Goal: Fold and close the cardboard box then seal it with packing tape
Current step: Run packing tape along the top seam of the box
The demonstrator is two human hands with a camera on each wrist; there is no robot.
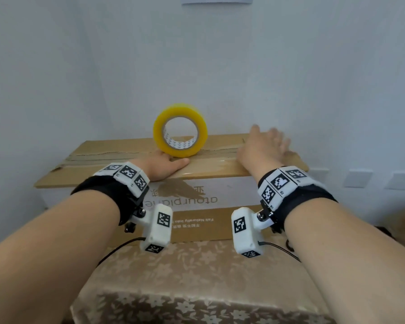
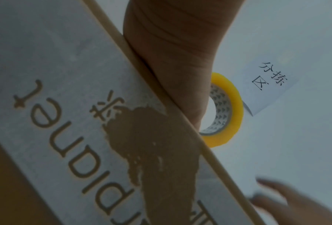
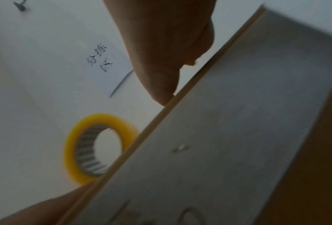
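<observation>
A brown cardboard box (image 1: 117, 157) with a white printed front stands on the table, its top flaps folded down. A yellow roll of packing tape (image 1: 180, 130) stands on edge on the box top near the middle; it also shows as the tape roll (image 2: 226, 109) and tape roll (image 3: 96, 146) in the wrist views. My left hand (image 1: 166, 166) lies flat on the near flap just in front of the roll. My right hand (image 1: 264, 146) rests flat on the top at the right, fingers spread and blurred. A glossy tape strip (image 1: 211, 163) lies along the seam.
The box sits on a table with a beige flowered cloth (image 1: 197, 281), close to a white wall (image 1: 313, 78). A paper sign (image 2: 267, 85) with printed characters hangs on the wall above. Wall sockets (image 1: 358, 178) are at the right. Black cables (image 1: 117, 251) trail from the wrist cameras.
</observation>
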